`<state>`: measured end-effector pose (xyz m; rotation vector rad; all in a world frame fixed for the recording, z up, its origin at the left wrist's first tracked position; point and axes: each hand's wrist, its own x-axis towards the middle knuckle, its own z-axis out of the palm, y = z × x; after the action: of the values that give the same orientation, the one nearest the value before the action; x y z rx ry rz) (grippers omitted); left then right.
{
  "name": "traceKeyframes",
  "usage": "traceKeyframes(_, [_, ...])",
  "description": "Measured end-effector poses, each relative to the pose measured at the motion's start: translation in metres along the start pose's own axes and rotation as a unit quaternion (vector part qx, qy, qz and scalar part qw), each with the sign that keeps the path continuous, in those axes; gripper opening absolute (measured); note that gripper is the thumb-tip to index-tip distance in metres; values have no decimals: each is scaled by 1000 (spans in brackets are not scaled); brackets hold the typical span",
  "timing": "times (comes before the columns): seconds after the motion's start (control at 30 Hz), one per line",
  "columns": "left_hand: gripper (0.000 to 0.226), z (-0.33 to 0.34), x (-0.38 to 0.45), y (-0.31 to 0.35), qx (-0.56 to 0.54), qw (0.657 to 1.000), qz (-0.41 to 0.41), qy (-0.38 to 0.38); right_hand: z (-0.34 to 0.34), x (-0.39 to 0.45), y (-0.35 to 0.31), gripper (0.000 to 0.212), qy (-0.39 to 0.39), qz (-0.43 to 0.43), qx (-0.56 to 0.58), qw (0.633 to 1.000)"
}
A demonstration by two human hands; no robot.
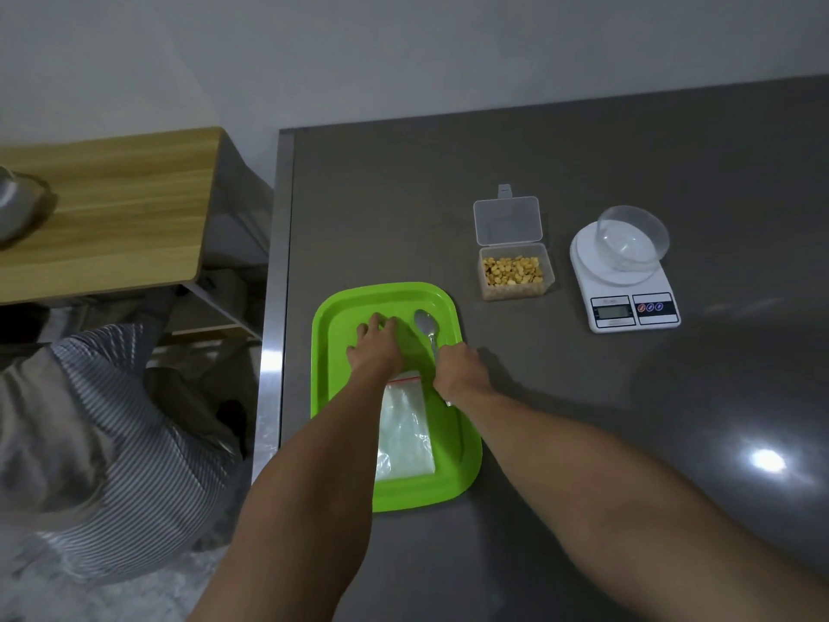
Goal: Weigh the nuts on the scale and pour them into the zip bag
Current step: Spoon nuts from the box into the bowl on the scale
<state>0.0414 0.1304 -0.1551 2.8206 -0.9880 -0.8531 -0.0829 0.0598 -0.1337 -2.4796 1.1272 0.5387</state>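
A green tray (334, 397) lies near the table's left edge. A clear zip bag (406, 437) with a red strip rests flat in it. My left hand (376, 347) lies spread and flat on the tray floor, just above the bag. A metal spoon (425, 324) sits in the tray's top right; my right hand (460, 370) is closed around its handle. Yellow nuts (512, 270) fill an open clear box to the right. Beyond it a white scale (628, 303) carries an empty clear bowl (632, 240).
The grey table (583, 419) runs far to the right and front. The box's hinged lid (508, 220) lies open behind it. A wooden table (112, 208) stands lower on the left, across a gap. My striped clothing (89, 419) shows at left.
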Motion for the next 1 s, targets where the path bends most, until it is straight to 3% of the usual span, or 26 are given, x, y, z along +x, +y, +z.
traceKeyframes(0.23, [75, -4, 0, 0, 5, 1000, 5, -9, -16, 1, 21, 30, -10, 34, 98, 995])
traceKeyframes(0.5, [78, -5, 1, 3, 8, 1000, 13, -3, -74, 17, 109, 35, 133, 58, 164, 976])
traceKeyframes(0.67, [79, -4, 4, 9, 30, 1000, -3, -4, -96, 31, 160, 32, 157, 75, 139, 975])
traceKeyframes(0.77, [77, -11, 6, 30, 45, 998, -7, 33, -105, 37, 176, 30, 159, 73, 141, 974])
traceKeyframes(0.9, [76, -30, 23, 80, -28, 995, 48, 88, -116, 48, 179, 29, 200, 63, 241, 948])
traceKeyframes(1.0, [78, -40, 37, 121, -109, 987, 75, 86, -121, 59, 177, 20, 252, 61, 339, 904])
